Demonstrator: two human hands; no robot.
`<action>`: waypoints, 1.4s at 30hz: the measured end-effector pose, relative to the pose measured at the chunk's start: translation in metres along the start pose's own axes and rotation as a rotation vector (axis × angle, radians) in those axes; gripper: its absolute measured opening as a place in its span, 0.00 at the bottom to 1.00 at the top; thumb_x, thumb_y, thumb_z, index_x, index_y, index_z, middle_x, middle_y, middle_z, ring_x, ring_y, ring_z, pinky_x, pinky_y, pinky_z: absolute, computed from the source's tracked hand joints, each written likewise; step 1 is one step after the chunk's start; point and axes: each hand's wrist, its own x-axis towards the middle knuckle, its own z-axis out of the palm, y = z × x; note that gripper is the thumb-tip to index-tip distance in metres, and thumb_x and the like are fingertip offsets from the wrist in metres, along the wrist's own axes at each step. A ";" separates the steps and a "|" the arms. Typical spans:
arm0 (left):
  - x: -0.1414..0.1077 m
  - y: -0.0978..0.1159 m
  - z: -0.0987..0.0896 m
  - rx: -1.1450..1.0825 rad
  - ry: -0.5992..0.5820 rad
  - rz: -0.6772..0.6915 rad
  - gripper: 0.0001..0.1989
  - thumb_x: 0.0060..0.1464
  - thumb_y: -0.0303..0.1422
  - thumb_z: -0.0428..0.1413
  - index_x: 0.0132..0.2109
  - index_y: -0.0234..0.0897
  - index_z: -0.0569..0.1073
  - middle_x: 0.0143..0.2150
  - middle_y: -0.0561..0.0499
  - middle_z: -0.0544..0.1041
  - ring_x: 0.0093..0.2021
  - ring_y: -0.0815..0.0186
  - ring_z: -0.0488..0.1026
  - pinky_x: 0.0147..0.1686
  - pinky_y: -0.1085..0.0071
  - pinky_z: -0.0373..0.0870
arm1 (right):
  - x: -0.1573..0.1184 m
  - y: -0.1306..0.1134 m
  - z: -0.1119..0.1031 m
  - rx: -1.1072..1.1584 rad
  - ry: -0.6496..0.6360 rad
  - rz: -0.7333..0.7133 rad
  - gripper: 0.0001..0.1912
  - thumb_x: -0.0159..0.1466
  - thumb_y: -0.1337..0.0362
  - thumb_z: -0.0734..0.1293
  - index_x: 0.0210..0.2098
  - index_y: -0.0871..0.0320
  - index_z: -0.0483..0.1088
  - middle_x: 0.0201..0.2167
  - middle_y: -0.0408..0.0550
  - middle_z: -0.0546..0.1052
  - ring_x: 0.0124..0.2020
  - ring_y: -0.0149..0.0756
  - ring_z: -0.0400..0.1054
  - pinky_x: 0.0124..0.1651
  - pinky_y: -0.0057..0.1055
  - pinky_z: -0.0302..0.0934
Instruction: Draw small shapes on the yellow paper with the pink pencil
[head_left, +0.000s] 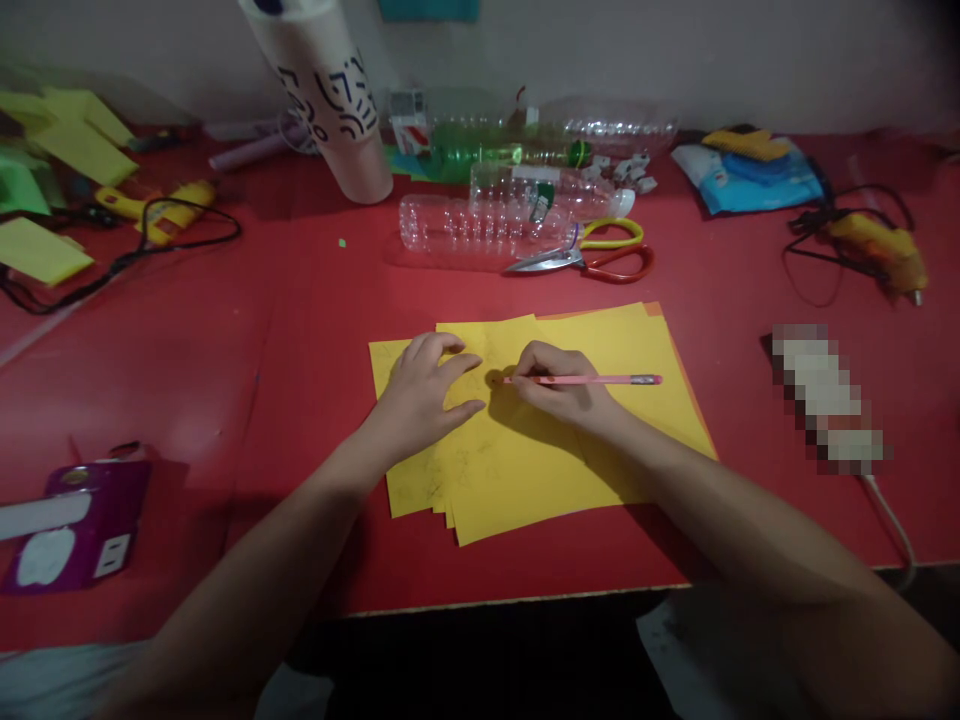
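Several overlapping yellow sheets lie on the red table, with faint pencil marks on their left part. My right hand is closed around a pink pencil. The pencil's tip points left, at or just above the paper, and its eraser end points right. On the left part of the sheets rests my left hand, its fingers apart and curved, with nothing held in them.
Behind the sheets lie scissors, clear plastic bottles and a tall white tumbler. Yellow glue guns with black cords lie at left and right. A purple object is at front left. The table's edge is near me.
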 end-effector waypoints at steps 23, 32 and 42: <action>0.000 -0.001 0.001 0.006 0.010 -0.001 0.18 0.57 0.37 0.61 0.53 0.39 0.72 0.55 0.43 0.67 0.57 0.51 0.65 0.58 0.51 0.64 | -0.002 0.001 0.002 -0.008 -0.008 -0.001 0.07 0.60 0.61 0.64 0.27 0.55 0.63 0.22 0.40 0.70 0.23 0.28 0.59 0.27 0.28 0.51; 0.000 -0.001 0.001 0.008 0.018 0.006 0.18 0.56 0.37 0.62 0.53 0.37 0.73 0.54 0.42 0.68 0.56 0.51 0.65 0.57 0.51 0.65 | -0.003 0.002 0.001 -0.012 0.056 -0.021 0.07 0.58 0.65 0.63 0.25 0.55 0.61 0.20 0.38 0.66 0.21 0.27 0.55 0.25 0.28 0.47; 0.000 -0.001 0.002 0.007 0.018 0.001 0.18 0.56 0.37 0.62 0.53 0.40 0.72 0.54 0.44 0.68 0.57 0.52 0.65 0.57 0.51 0.65 | -0.002 0.003 0.002 -0.003 0.113 -0.009 0.07 0.56 0.67 0.62 0.23 0.54 0.59 0.19 0.37 0.64 0.21 0.27 0.53 0.26 0.28 0.47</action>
